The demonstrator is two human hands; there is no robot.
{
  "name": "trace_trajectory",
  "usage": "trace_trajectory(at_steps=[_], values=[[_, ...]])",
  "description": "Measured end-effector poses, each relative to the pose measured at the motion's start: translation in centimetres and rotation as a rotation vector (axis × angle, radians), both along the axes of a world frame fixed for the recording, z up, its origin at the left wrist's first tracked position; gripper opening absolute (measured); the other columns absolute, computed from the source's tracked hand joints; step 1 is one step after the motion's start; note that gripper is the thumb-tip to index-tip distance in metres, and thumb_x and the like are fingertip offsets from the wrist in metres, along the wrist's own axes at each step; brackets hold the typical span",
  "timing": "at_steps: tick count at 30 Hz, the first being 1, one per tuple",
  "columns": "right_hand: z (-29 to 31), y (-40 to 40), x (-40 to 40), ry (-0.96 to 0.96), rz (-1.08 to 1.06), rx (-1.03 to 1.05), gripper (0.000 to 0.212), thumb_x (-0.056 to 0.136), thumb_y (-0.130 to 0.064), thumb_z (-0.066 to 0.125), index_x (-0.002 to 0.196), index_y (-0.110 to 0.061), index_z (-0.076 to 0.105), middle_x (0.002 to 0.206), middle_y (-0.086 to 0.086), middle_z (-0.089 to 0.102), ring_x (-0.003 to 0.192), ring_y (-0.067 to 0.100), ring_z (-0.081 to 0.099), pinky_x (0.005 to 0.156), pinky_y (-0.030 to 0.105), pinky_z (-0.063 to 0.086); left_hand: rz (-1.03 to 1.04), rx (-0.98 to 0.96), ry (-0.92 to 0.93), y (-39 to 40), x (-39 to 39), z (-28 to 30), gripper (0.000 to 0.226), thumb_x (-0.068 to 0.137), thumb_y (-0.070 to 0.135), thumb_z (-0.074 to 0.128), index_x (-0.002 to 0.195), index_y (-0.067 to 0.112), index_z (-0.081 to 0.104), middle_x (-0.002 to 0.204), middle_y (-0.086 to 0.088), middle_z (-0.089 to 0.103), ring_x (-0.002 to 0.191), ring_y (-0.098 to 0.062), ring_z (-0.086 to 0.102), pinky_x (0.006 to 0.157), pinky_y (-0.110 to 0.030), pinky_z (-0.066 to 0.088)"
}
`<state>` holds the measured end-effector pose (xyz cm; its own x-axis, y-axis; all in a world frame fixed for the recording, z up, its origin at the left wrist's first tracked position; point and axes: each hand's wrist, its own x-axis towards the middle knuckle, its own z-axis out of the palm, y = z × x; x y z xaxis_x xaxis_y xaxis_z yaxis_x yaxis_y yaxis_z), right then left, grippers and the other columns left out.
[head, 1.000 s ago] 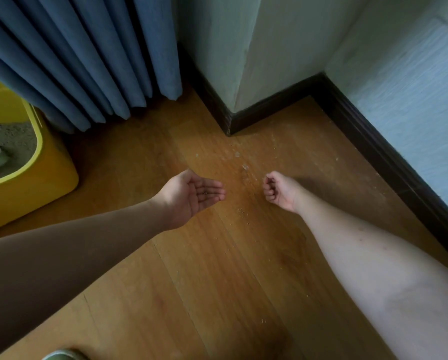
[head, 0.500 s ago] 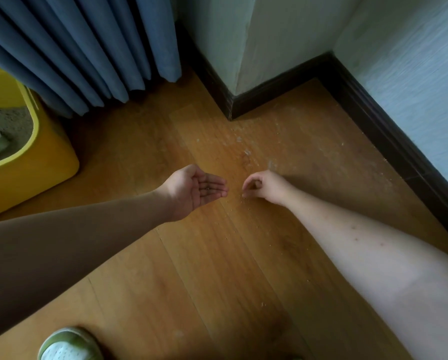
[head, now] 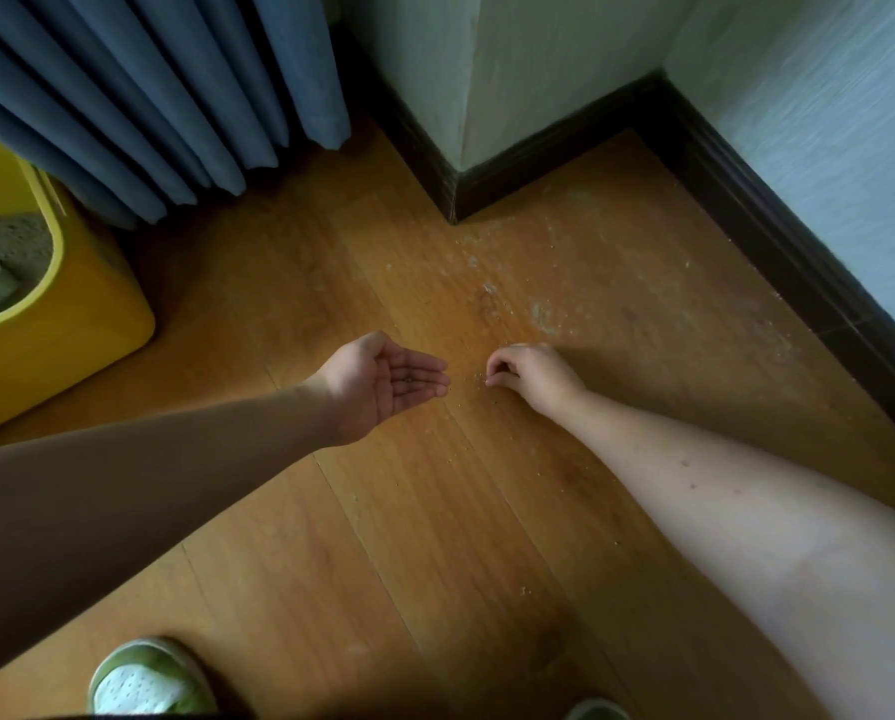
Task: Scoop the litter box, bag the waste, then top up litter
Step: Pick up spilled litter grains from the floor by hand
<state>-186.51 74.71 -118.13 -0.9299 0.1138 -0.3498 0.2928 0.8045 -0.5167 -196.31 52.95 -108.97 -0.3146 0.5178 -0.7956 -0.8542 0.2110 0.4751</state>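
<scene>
Left hand: the left hand (head: 383,384) is held palm up just above the floor (head: 435,537), fingers (head: 427,379) straight, side by side and slightly cupped; a few dark specks lie in the palm.
Right hand: the right hand (head: 531,376) is knuckles up with its fingertips down at the floor, fingers curled and thumb drawn in to them as in a pinch; what they pinch is too small to tell.
Gap between hands: the two hands are near each other but apart.
Scattered litter: pale grains (head: 492,298) lie strewn on the floor beyond the right hand, toward the wall corner.
Litter box: the yellow litter box (head: 71,324) stands at the left edge, well apart from both hands, with grey litter (head: 4,252) inside.
Curtain: a blue curtain (head: 149,96) hangs behind the box.
Shoe: a green and white shoe (head: 149,678) shows at the bottom.
</scene>
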Motion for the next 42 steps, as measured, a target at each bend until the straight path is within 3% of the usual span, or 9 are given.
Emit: trace_trajectory(at_steps=[6, 9, 14, 16, 21, 29, 35, 39, 42], values=[[0.1, -0.2, -0.4, -0.064, -0.012, 0.030, 0.011, 0.095, -0.030, 0.054, 0.099, -0.022, 0.063, 0.099, -0.007, 0.061, 0.087, 0.011, 0.054, 0.074, 0.027, 0.041, 0.031, -0.002, -0.003, -0.6, -0.3, -0.5, 0.045, 0.094, 0.011, 0.028, 0.108, -0.014, 0.064, 0.106, -0.029, 0.069, 0.096, -0.033, 0.071, 0.078, -0.031, 0.060], [0.6, -0.4, -0.9, -0.088, -0.133, -0.057, 0.014, 0.096, -0.033, 0.053, 0.101, -0.022, 0.060, 0.086, -0.011, 0.060, 0.075, 0.008, 0.055, 0.069, 0.026, 0.042, 0.032, 0.000, -0.012, -0.7, -0.2, -0.7, 0.046, 0.094, 0.011, 0.027, 0.108, -0.015, 0.063, 0.106, -0.030, 0.069, 0.095, -0.033, 0.071, 0.077, -0.031, 0.060], [1.8, -0.5, -2.5, -0.167, -0.449, -0.514, 0.034, 0.097, -0.036, 0.050, 0.125, -0.019, 0.055, 0.099, -0.007, 0.058, 0.089, 0.010, 0.053, 0.084, 0.029, 0.047, 0.018, 0.007, -0.007, -0.3, -0.4, -0.9, 0.046, 0.094, 0.011, 0.027, 0.106, -0.013, 0.064, 0.105, -0.028, 0.070, 0.097, -0.033, 0.070, 0.087, -0.033, 0.058], [2.3, -0.8, -2.9, -0.223, -0.605, -0.815, 0.040, 0.097, -0.033, 0.050, 0.133, -0.015, 0.047, 0.079, -0.005, 0.047, 0.070, 0.009, 0.045, 0.070, 0.026, 0.044, 0.016, 0.014, -0.010, -0.1, -0.4, -0.9, 0.046, 0.094, 0.011, 0.026, 0.106, -0.013, 0.064, 0.104, -0.028, 0.070, 0.095, -0.031, 0.071, 0.087, -0.032, 0.058], [2.3, -0.9, -2.2, -0.347, -0.729, -1.208, 0.016, 0.099, -0.028, 0.048, 0.096, -0.011, 0.048, 0.061, -0.004, 0.030, 0.053, 0.009, 0.030, 0.054, 0.024, 0.029, 0.008, 0.020, -0.027, 0.0, -0.2, -1.1, 0.046, 0.094, 0.012, 0.027, 0.106, -0.013, 0.064, 0.103, -0.028, 0.070, 0.092, -0.030, 0.072, 0.080, -0.030, 0.060], [2.5, -0.1, -0.6, -0.416, -0.695, -1.145, 0.016, 0.100, -0.014, 0.043, 0.086, -0.010, 0.051, 0.072, 0.005, 0.054, 0.062, 0.013, 0.047, 0.056, 0.025, 0.036, 0.007, 0.016, -0.007, -0.5, -0.2, -0.7, 0.046, 0.094, 0.011, 0.026, 0.106, -0.013, 0.064, 0.105, -0.028, 0.070, 0.098, -0.032, 0.070, 0.089, -0.032, 0.057], [2.5, 0.5, -0.8, -0.219, -0.760, -0.879, 0.039, 0.100, -0.028, 0.042, 0.063, -0.018, 0.040, 0.054, -0.003, 0.038, 0.051, 0.015, 0.032, 0.052, 0.027, 0.030, -0.004, 0.021, -0.009, -0.7, -0.4, -0.7, 0.046, 0.094, 0.011, 0.026, 0.107, -0.013, 0.064, 0.107, -0.028, 0.069, 0.097, -0.031, 0.071, 0.087, -0.031, 0.058], [2.5, 0.3, -0.5, -0.254, -0.656, -0.670, 0.026, 0.100, -0.036, 0.044, 0.080, -0.022, 0.052, 0.054, -0.004, 0.034, 0.051, 0.014, 0.032, 0.055, 0.026, 0.035, -0.009, 0.027, -0.007, -0.4, -0.5, -0.8, 0.046, 0.094, 0.011, 0.026, 0.105, -0.013, 0.065, 0.106, -0.028, 0.070, 0.095, -0.031, 0.071, 0.086, -0.031, 0.058], [2.5, -0.2, -0.1, -0.237, -0.416, -0.321, 0.042, 0.098, -0.050, 0.038, 0.078, -0.016, 0.053, 0.062, -0.002, 0.044, 0.056, 0.014, 0.043, 0.062, 0.029, 0.039, -0.020, 0.023, -0.007, -0.2, -0.3, -0.9, 0.046, 0.094, 0.011, 0.026, 0.106, -0.013, 0.064, 0.105, -0.029, 0.069, 0.095, -0.031, 0.071, 0.085, -0.031, 0.058]])
